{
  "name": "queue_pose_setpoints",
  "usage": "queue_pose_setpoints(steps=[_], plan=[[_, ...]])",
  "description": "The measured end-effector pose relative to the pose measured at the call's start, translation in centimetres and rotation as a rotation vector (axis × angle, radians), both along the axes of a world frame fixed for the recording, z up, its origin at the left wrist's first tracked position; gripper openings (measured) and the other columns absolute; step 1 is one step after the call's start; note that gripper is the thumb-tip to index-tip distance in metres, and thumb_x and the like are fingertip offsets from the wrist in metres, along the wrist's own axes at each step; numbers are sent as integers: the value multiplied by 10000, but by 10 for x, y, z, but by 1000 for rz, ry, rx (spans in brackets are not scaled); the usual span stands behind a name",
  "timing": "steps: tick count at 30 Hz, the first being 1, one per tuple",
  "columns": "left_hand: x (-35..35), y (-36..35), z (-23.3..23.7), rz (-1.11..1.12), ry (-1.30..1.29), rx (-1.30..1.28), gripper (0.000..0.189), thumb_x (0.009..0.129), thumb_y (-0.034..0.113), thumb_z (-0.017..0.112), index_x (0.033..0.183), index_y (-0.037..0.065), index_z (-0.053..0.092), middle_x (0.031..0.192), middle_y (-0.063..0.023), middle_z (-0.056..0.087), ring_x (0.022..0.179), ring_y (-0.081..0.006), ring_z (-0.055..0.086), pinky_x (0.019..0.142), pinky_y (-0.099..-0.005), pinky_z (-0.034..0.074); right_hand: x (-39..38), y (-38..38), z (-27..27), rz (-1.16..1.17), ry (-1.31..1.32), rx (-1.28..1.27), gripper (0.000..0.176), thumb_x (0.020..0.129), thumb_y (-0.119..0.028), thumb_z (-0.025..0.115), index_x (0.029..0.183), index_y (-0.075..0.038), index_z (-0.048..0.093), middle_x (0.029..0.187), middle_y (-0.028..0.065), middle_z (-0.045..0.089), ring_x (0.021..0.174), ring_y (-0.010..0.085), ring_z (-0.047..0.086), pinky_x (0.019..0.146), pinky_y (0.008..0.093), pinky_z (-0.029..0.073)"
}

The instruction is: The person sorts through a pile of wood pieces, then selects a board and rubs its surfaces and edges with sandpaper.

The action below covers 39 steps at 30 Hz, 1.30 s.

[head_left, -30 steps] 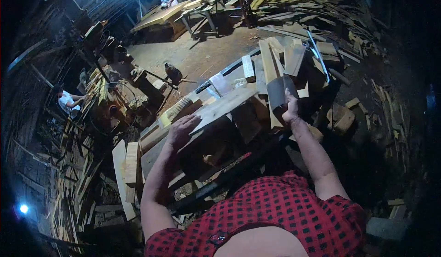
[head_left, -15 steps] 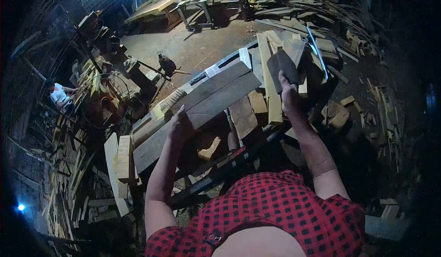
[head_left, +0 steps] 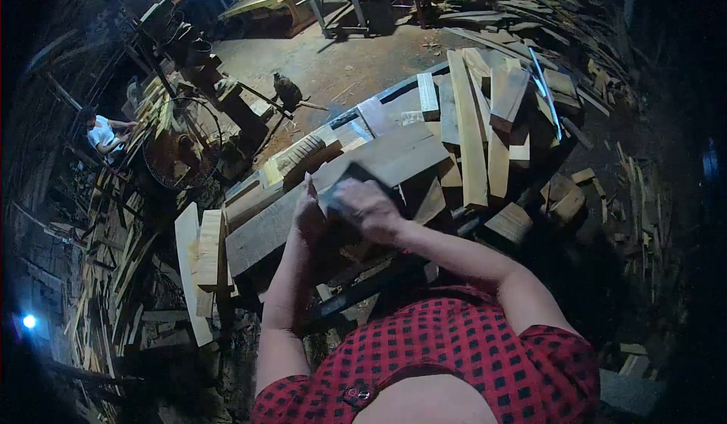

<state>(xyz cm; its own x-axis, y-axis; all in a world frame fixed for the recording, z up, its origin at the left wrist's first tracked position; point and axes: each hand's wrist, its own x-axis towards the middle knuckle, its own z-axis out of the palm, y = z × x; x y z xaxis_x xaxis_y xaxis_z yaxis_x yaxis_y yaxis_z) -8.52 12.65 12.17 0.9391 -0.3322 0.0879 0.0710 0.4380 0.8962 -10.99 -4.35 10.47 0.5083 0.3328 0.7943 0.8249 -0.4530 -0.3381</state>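
A long wooden beam (head_left: pixel 405 153) lies slantwise across the workbench in front of me. My left hand (head_left: pixel 308 210) is at its near edge, thumb pointing up, closed on the wood; the other fingers are partly hidden. In my right hand (head_left: pixel 369 210) is a dark, flat rectangular piece (head_left: pixel 362 173), with the fingers over it, against the beam just right of my left hand. The kind of piece cannot be told. Behind the beam sits a ridged light wood block (head_left: pixel 303 154).
Long pale boards (head_left: pixel 468 132) and blocks rest at the bench's right end. Pale offcuts (head_left: pixel 210 248) stand at its left end. A spoked round guard (head_left: pixel 182 144) and a seated person (head_left: pixel 104 136) are at left. Scrap wood (head_left: pixel 530 15) piles up at the back right.
My right hand has swung left and down, carrying the dark flat piece from the right-hand boards to the beam. My left hand has shifted slightly right. The camera view has moved a little.
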Motion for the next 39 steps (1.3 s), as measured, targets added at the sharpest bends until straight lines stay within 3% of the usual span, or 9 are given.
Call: queue_pose_setpoints(steps=[4, 9, 14, 15, 18, 22, 26, 32, 39], plan=[[13, 21, -26, -105, 126, -148, 542, 957, 444, 245, 1350, 78, 317, 1360, -113, 372, 1219, -267, 400, 1020, -408, 327, 25, -11, 6, 169, 232, -106, 326, 777, -138, 467, 1086, -68, 538, 1133, 164, 542, 1085, 324, 501, 894, 411, 379], [-4, 8, -2, -11, 28, -67, 568, 948, 451, 276, 1369, 69, 276, 1385, -118, 331, 1259, -258, 353, 1034, -411, 307, 106, -107, -31, -599, 432, 138, 260, 786, -197, 478, 999, -99, 591, 992, 102, 587, 984, 279, 536, 839, 427, 372], [-3, 3, 0, -145, 14, -229, 607, 937, 496, 262, 1365, 67, 285, 1377, -120, 342, 1264, -265, 347, 1042, -416, 296, 96, -60, -16, -261, 474, 19, 352, 808, -259, 489, 1096, -79, 584, 1076, 194, 577, 1035, 318, 537, 897, 401, 408], [-5, -2, 9, -78, 125, -220, 626, 927, 518, 263, 1362, 69, 293, 1370, -123, 351, 1265, -271, 344, 1041, -421, 296, 68, -28, 42, -277, 714, -711, 360, 803, -181, 453, 1130, -73, 561, 1109, 182, 568, 1060, 338, 520, 907, 418, 392], [-1, -4, 4, -161, 307, -413, 657, 905, 559, 281, 1342, 70, 325, 1350, -132, 378, 1245, -286, 368, 1041, -438, 295, 36, 30, 5, -14, -85, 14, 368, 772, -195, 501, 1138, -164, 529, 1018, 94, 560, 918, 272, 541, 777, 395, 404], [0, 6, -9, -387, -66, -334, 544, 925, 487, 351, 1253, 63, 442, 1094, -73, 549, 1026, -206, 511, 938, -352, 379, 97, -17, -32, 74, 69, 19, 384, 798, -159, 469, 1179, -165, 518, 1134, 113, 539, 988, 257, 542, 761, 385, 436], [22, 42, -87, 182, 12, 79, 319, 942, 289, 422, 1140, 64, 530, 733, 45, 357, 619, -93, 333, 606, -242, 325, 118, -107, -26, -577, 509, 175, 200, 778, -132, 461, 901, -129, 619, 862, 157, 590, 798, 313, 568, 680, 412, 439], [-2, 23, -41, 179, -174, 12, 362, 890, 207, 471, 1208, 35, 473, 1052, -1, 527, 1001, -111, 494, 925, -287, 363, 36, -43, -18, -197, 210, -46, 267, 720, -142, 480, 968, -76, 556, 1016, 151, 549, 957, 315, 521, 791, 440, 396], [26, 64, -90, 110, 66, 16, 712, 767, 223, 524, 1371, -25, 240, 1453, -108, 209, 1358, -178, 148, 1103, -311, 96, 15, -54, -8, 3, 168, -106, 257, 714, -119, 502, 961, -87, 562, 1009, 140, 561, 956, 312, 536, 794, 407, 417]])
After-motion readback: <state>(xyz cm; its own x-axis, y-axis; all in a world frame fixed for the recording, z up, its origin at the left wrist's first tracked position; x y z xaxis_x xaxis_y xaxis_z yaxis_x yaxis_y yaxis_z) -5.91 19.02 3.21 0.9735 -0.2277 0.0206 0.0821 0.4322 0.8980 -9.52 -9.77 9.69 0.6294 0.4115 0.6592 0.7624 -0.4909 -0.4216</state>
